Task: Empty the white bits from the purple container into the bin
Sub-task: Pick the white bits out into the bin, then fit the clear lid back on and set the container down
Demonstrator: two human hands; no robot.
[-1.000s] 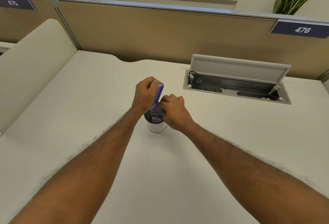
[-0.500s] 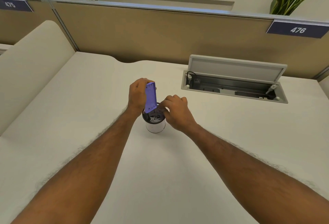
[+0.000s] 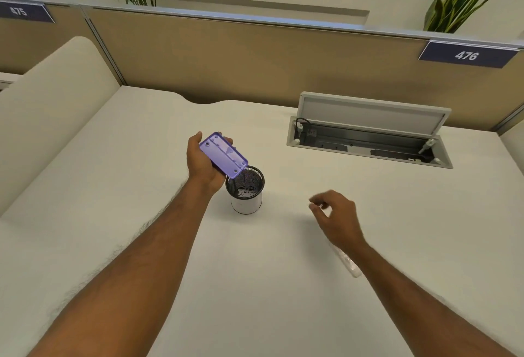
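My left hand (image 3: 202, 162) grips a flat purple container (image 3: 223, 155), tilted with its lower end over the rim of a small round bin (image 3: 246, 200). The bin has a white outside and a dark mesh inside. White bits (image 3: 246, 191) lie at its bottom. My right hand (image 3: 336, 214) hovers over the desk to the right of the bin, fingers loosely curled and apart, holding nothing. A clear flat strip (image 3: 347, 261) lies on the desk, partly hidden under my right wrist.
The white desk (image 3: 141, 200) runs back to a tan partition (image 3: 255, 67). An open cable hatch (image 3: 368, 141) with its lid up sits at the back right. A cream curved panel (image 3: 51, 107) rises on the left.
My right hand has left the bin and moved right and nearer to me. My left hand has turned the purple container from upright to flatter, face up, above the bin.
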